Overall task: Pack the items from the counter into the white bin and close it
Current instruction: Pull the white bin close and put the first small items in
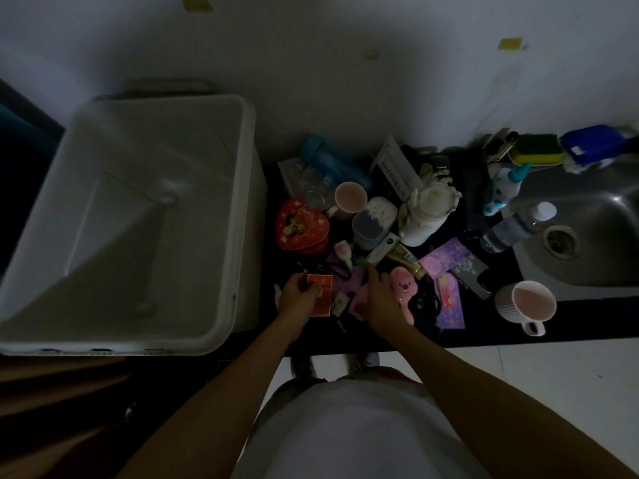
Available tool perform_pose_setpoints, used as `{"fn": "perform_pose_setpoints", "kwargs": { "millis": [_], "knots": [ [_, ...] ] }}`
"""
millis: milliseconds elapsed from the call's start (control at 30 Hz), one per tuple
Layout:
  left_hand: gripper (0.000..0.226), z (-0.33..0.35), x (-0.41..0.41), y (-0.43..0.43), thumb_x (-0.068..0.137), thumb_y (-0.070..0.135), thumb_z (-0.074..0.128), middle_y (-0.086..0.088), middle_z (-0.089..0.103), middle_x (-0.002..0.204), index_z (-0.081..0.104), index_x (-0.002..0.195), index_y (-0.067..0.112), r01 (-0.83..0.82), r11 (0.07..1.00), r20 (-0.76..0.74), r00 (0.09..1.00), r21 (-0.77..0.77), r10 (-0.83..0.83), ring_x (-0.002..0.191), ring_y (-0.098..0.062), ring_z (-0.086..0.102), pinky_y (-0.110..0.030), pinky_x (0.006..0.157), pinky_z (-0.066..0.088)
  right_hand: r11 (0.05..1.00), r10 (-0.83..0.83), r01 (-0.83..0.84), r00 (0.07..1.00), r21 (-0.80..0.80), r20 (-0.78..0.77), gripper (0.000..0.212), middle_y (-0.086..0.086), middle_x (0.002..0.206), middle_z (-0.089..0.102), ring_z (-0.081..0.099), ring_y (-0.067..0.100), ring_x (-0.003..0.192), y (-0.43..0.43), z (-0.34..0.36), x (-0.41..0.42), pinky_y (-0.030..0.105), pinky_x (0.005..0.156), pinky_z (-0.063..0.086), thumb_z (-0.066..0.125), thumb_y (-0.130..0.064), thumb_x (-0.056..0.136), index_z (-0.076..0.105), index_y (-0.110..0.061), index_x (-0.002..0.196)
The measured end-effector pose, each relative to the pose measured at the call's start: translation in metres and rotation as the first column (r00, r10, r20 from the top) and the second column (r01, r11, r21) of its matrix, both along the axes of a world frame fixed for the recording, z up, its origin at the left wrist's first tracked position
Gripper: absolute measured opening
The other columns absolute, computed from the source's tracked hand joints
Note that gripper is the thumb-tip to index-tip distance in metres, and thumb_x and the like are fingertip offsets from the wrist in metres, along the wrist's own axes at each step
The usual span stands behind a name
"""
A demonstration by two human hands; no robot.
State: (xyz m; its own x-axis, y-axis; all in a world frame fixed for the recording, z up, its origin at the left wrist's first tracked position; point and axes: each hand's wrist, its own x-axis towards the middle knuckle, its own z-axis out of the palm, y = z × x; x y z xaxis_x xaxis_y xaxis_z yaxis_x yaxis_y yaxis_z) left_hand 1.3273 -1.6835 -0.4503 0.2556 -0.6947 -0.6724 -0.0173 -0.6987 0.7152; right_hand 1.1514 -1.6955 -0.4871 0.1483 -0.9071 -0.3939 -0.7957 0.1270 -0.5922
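Dim room; dark counter (484, 326) crowded with small items. White bin (242, 202) stood open-topped at 9 o'clock of the clutter. Red packet (323, 302) pinched in the left grip (297, 295) at the clutter's 6 o'clock. Right grip (378, 299) released, fingers laid out just beside a pink toy (404, 286). Sink (605, 236) noted at 3 o'clock.

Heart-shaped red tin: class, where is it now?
In the head view, the heart-shaped red tin sits at the left end of the counter, beside the white bin, a pink mug to its right.
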Motion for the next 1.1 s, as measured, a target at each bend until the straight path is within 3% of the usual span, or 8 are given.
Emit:
{"fn": "perform_pose_setpoints", "kwargs": {
  "millis": [100, 200, 267, 433, 533, 733, 867, 1100],
  "knots": [
    [0.036, 0.002, 0.002, 0.000, 0.096, 0.015, 0.057, -0.011, 0.060, 0.129, 0.052, 0.131, 0.013, 0.000, 1.000, -0.014, 1.000, -0.027, 0.000, 0.108, -0.026, 0.061, -0.033, 0.082, 0.052, 0.995, -0.080, 0.092, 0.962, -0.033, 0.261, 0.071, 0.009, 0.131, 0.054, 0.053, 0.024, 0.119, 0.003, 0.008, -0.005, 0.032, 0.094, 0.048, 0.075, -0.004, 0.077, 0.041, -0.003, 0.139],
    [0.038, 0.007, 0.004, -0.002, 0.095, 0.015, 0.058, -0.011, 0.054, 0.135, 0.051, 0.131, 0.023, 0.001, 0.999, -0.022, 1.000, -0.054, -0.002, 0.114, -0.029, 0.058, -0.040, 0.091, 0.054, 0.980, -0.199, 0.193, 0.932, 0.052, 0.303, 0.053, -0.010, 0.104, 0.055, 0.054, 0.010, 0.094, 0.006, 0.019, -0.006, 0.010, 0.066, 0.041, 0.077, -0.014, 0.078, 0.050, -0.017, 0.123],
    [0.045, 0.010, 0.004, -0.003, 0.096, 0.013, 0.055, -0.009, 0.050, 0.138, 0.049, 0.136, 0.032, 0.017, 0.994, -0.035, 0.999, -0.107, -0.021, 0.118, -0.027, 0.056, -0.043, 0.093, 0.053, 0.966, -0.260, 0.249, 0.911, 0.074, 0.322, 0.040, -0.014, 0.092, 0.055, 0.054, 0.008, 0.085, 0.004, 0.022, -0.008, 0.015, 0.061, 0.040, 0.078, -0.020, 0.078, 0.054, -0.023, 0.109],
    [0.053, 0.010, 0.010, 0.005, 0.096, 0.006, 0.049, -0.007, 0.056, 0.134, 0.051, 0.135, 0.041, 0.046, 0.985, -0.023, 0.998, -0.164, -0.051, 0.115, -0.026, 0.059, -0.048, 0.096, 0.052, 0.945, -0.326, 0.305, 0.875, 0.117, 0.358, 0.019, -0.003, 0.087, 0.063, 0.061, 0.016, 0.082, 0.007, 0.019, -0.011, 0.034, 0.071, 0.050, 0.071, -0.027, 0.085, 0.063, -0.017, 0.097],
    [0.050, 0.005, 0.014, 0.014, 0.096, 0.006, 0.047, -0.007, 0.053, 0.135, 0.052, 0.132, 0.040, 0.019, 0.990, -0.018, 1.000, -0.140, -0.022, 0.114, -0.026, 0.058, -0.047, 0.094, 0.053, 0.962, -0.268, 0.236, 0.913, 0.138, 0.309, 0.008, -0.005, 0.085, 0.060, 0.061, 0.020, 0.081, 0.014, 0.009, -0.010, 0.030, 0.064, 0.048, 0.063, -0.021, 0.089, 0.059, -0.018, 0.095],
    [0.043, 0.001, 0.023, 0.022, 0.093, 0.002, 0.050, -0.008, 0.063, 0.111, 0.060, 0.108, 0.042, -0.040, 0.993, -0.045, 0.998, -0.107, 0.035, 0.088, -0.017, 0.063, -0.016, 0.055, 0.050, 0.951, -0.285, 0.232, 0.915, 0.204, 0.285, 0.013, -0.004, 0.087, 0.065, 0.061, 0.015, 0.083, 0.019, -0.002, 0.008, 0.027, 0.068, 0.046, 0.067, -0.023, 0.081, 0.061, -0.017, 0.092],
    [0.040, 0.000, 0.027, 0.025, 0.092, 0.002, 0.050, 0.001, 0.063, 0.103, 0.060, 0.112, 0.035, -0.052, 0.995, -0.050, 0.998, -0.086, 0.048, 0.085, -0.012, 0.063, -0.017, 0.057, 0.049, 0.966, -0.186, 0.142, 0.962, 0.217, 0.201, 0.022, -0.001, 0.101, 0.066, 0.061, 0.015, 0.093, 0.018, -0.009, 0.021, 0.031, 0.081, 0.050, 0.068, -0.032, 0.087, 0.063, -0.019, 0.105],
    [0.040, -0.005, 0.033, 0.033, 0.092, 0.001, 0.049, 0.007, 0.062, 0.101, 0.060, 0.115, 0.031, -0.076, 0.996, -0.037, 0.997, -0.053, 0.074, 0.087, -0.010, 0.062, -0.019, 0.059, 0.050, 0.971, -0.137, 0.140, 0.990, 0.195, -0.027, 0.043, 0.004, 0.073, 0.062, 0.065, 0.025, 0.074, 0.017, -0.010, 0.046, 0.031, 0.063, 0.047, 0.060, -0.056, 0.086, 0.053, -0.017, 0.068]
  ]
}}
